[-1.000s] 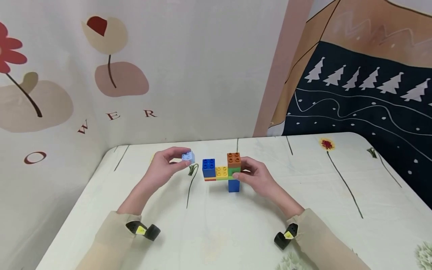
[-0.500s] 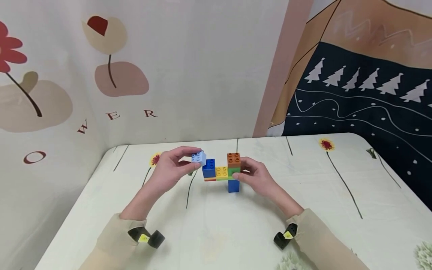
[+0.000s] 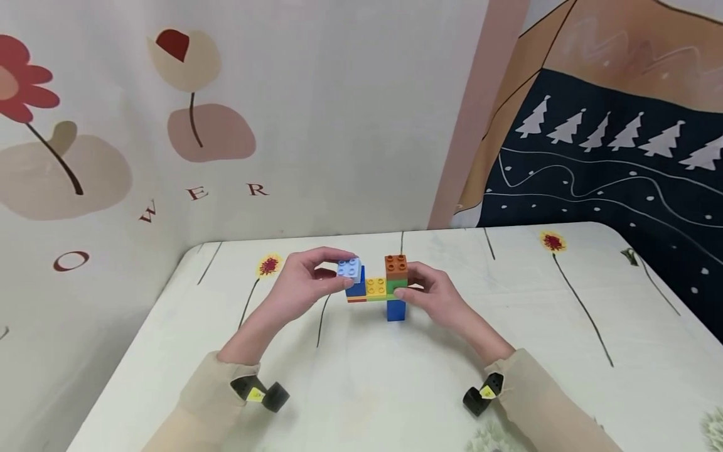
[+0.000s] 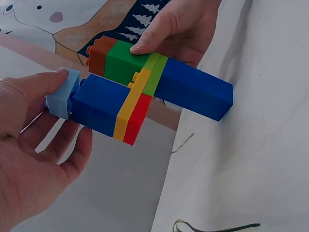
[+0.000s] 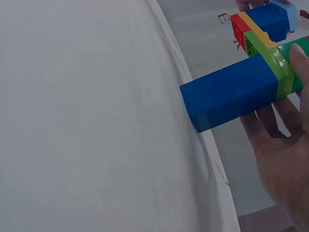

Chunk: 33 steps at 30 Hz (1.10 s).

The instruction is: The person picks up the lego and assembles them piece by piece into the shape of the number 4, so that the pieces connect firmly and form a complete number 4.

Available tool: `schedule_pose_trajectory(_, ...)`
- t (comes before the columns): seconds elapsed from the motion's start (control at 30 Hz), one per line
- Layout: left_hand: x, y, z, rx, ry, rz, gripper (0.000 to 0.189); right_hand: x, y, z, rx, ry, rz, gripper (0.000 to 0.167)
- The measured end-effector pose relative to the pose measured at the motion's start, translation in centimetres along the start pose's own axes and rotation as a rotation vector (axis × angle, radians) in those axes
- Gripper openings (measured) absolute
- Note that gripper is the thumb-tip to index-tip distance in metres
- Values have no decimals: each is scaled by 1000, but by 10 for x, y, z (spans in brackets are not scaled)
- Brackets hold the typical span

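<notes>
My left hand (image 3: 302, 282) pinches a light blue toy brick (image 3: 349, 269) between thumb and fingers. The brick sits over the studs of a dark blue brick (image 4: 96, 105) on the left arm of a brick structure; whether it is pressed fully down I cannot tell. Below that lie a thin yellow plate (image 4: 126, 113) and a red plate (image 4: 137, 121). On the right side rise a green brick (image 4: 124, 60) and an orange-brown brick (image 3: 396, 266), above a lime plate (image 5: 282, 67) and a dark blue column (image 5: 231, 92). My right hand (image 3: 435, 295) grips the structure at the green brick.
The structure stands on a table with a white, flower-printed cloth (image 3: 367, 376). Behind the table hangs a printed curtain (image 3: 339, 125) with flowers and letters. A dark panel with white trees (image 3: 610, 169) is at the right.
My left hand has moved right with the light blue brick, from beside the structure to over the dark blue brick on its left arm. The right hand keeps its grip in place.
</notes>
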State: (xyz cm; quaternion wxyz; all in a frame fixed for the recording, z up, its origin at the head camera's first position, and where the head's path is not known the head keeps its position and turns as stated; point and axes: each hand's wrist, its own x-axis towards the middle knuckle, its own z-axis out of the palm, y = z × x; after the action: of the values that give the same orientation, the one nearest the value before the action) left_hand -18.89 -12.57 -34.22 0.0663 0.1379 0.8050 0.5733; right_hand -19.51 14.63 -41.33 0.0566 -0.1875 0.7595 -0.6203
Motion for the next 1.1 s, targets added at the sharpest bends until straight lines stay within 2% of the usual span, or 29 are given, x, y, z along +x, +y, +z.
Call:
schedule_pose_trajectory(0.27, 2, -3, 4, 31, 35, -9, 37, 0, -2, -1, 8, -3, -6, 42)
schedule_pose_trajectory(0.5, 2, -6, 6, -31, 77, -45, 39, 0, -2, -1, 8, -9, -13, 41)
schedule_pose_trajectory(0.77, 3, -11, 7, -122, 94, -35, 41, 1, -2, -1, 10, -7, -23, 41)
schedule_pose_trajectory(1.1, 2, -12, 10, -103, 100, -31, 42, 0, -1, -1, 10, 3, -14, 41)
